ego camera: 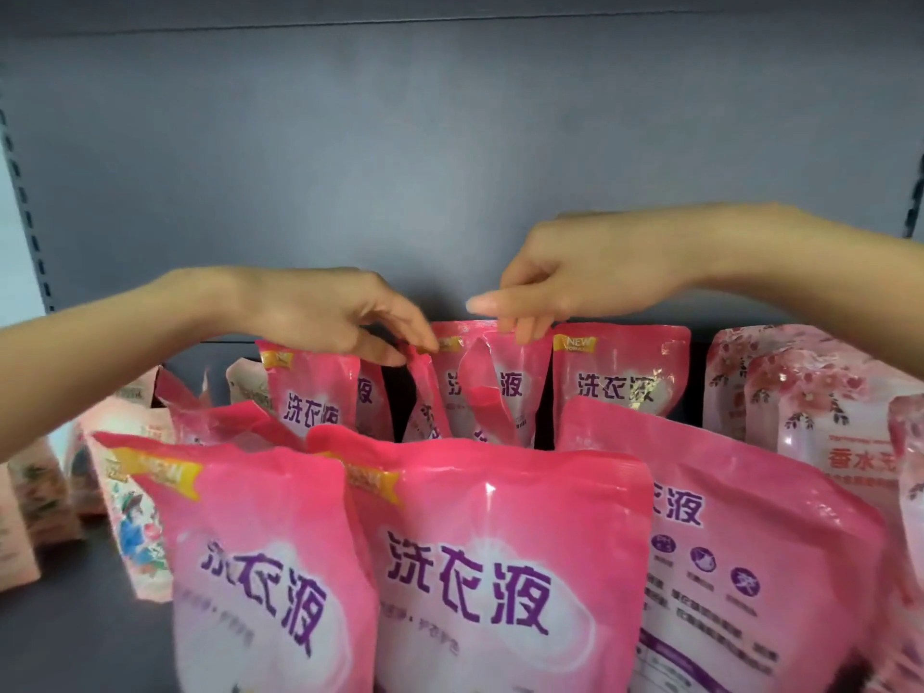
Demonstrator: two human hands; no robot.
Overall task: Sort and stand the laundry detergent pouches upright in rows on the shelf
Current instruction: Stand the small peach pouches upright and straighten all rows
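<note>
Front row: 3 pink pouches upright on the shelf, rightmost back-facing. Back row count unclear, some are hidden. Left hand pinches the edge-on pouch by its top. Right hand pinches the creased pouch beside it by its top edge.

Ahead of me stands a dark grey back panel, plain and matte. A slotted metal upright runs along its left edge, another slotted upright along its right. A pale wall shows beyond the left one.
</note>
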